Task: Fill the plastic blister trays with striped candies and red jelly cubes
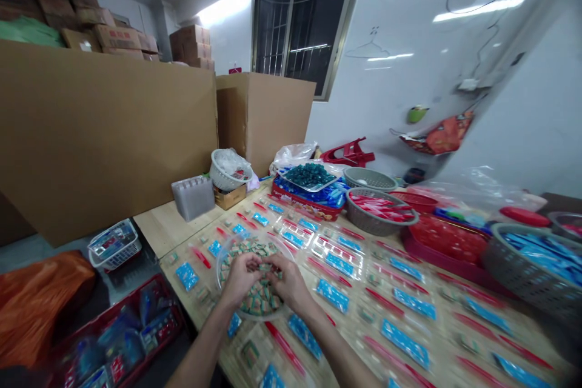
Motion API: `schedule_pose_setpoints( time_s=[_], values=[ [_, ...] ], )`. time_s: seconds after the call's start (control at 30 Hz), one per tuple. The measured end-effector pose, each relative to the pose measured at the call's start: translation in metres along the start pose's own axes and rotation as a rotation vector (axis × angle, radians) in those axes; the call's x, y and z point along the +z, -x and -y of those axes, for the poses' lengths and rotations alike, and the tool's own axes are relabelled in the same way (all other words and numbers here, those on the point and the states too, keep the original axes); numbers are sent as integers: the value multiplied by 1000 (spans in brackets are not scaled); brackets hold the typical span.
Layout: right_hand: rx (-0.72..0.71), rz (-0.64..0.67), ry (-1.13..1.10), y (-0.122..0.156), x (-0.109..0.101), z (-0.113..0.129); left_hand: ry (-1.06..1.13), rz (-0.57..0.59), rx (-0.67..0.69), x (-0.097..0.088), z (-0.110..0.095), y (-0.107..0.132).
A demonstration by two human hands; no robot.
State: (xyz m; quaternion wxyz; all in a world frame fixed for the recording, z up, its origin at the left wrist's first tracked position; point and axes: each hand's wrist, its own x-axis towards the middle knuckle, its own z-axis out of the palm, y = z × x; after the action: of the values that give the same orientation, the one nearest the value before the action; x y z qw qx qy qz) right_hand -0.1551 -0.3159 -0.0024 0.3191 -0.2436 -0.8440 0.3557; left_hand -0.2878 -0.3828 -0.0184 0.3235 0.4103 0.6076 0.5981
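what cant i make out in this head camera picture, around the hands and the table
All in the head view:
Whether the left hand or right hand grips a piece: the curled fingers hide it.
Floor of the round tub: covered by the small striped pieces.
Far right part of the grey basket: cut off by the picture's right edge.
Any print on the blue packets: too small and blurred.

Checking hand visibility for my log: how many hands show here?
2: the left hand and the right hand, side by side, both over the round tub of small striped pieces. No others show.
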Motion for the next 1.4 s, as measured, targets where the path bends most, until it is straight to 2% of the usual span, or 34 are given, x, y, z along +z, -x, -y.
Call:
schedule_pose_setpoints(
  time_s=[0.13,0.27,0.57,0.77,0.83,1.0,1.2,1.4],
  values=[
    [57,8,106,-6,0,-14,-294,35,93,3,1,-14],
    [56,64,138,-3,3,-18,-401,68,102,8,4,-12],
    [27,7,101,5,11,-23,-398,50,75,10,11,-7],
    [60,-8,152,6,10,-19,-74,91,-141,8,14,-6],
    [74,-17,152,5,11,-21,-28,74,-181,8,14,-6],
    [125,-37,144,5,14,-23,-11,22,-198,9,12,-6],
    [61,-23,169,6,13,-19,-22,10,-186,9,12,-5],
    [46,1,180,9,10,-13,-135,41,-119,5,19,-7]
  ],
)
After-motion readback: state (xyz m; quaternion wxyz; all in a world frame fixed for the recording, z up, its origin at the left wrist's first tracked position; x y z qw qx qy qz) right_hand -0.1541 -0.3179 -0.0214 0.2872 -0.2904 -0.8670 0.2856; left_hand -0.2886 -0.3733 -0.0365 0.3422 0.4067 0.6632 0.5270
